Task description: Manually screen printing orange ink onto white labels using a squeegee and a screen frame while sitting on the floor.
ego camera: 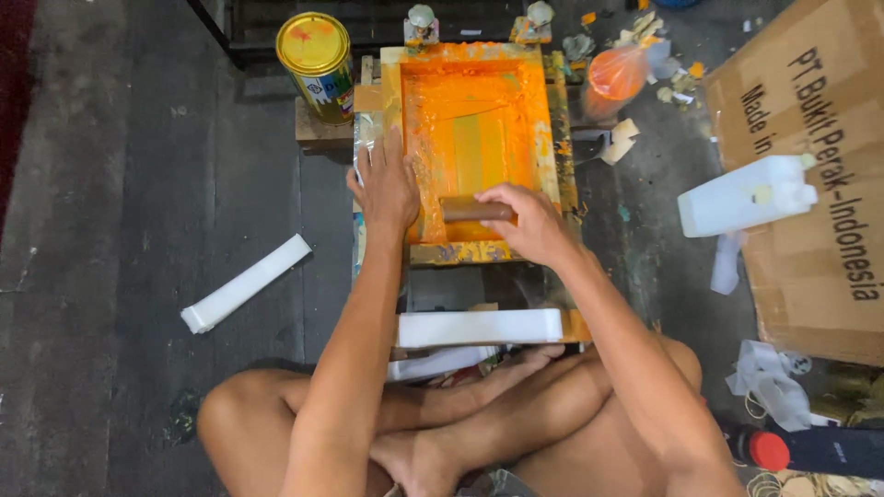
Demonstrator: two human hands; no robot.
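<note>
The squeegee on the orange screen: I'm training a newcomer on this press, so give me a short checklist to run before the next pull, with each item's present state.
1. Right hand grips the squeegee by its brown handle: ok.
2. Left hand lies flat on the left side of the screen frame, steadying it: ok.
3. Orange ink covers the mesh: ok, though a paler strip runs down the middle.
4. Squeegee sits at the near end of the frame: ok.
5. Blade edge meeting the mesh evenly: cannot tell, hidden by the handle.
6. Paint can beside the frame is closed: ok.
</note>
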